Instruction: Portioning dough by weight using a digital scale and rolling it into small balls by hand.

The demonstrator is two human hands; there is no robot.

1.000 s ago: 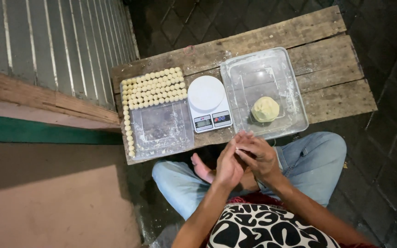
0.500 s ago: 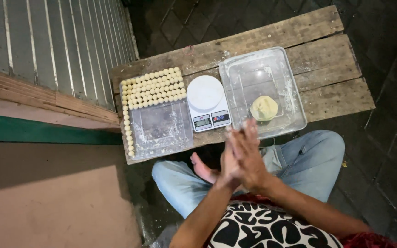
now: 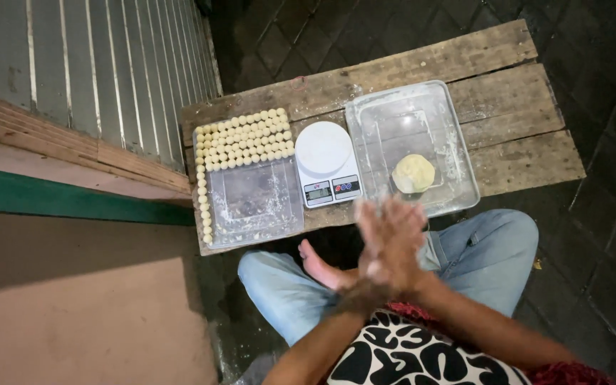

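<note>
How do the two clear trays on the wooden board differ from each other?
The left tray holds many small dough balls in neat rows along its far and left edges; the right tray holds only one larger dough lump. The left tray looks smaller than the right tray. Both are clear, rectangular and dusted with flour, and they flank a white scale.

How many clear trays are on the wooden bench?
2: the left tray, lined with small dough balls, and the right tray, holding one dough lump. A scale sits between.
</note>
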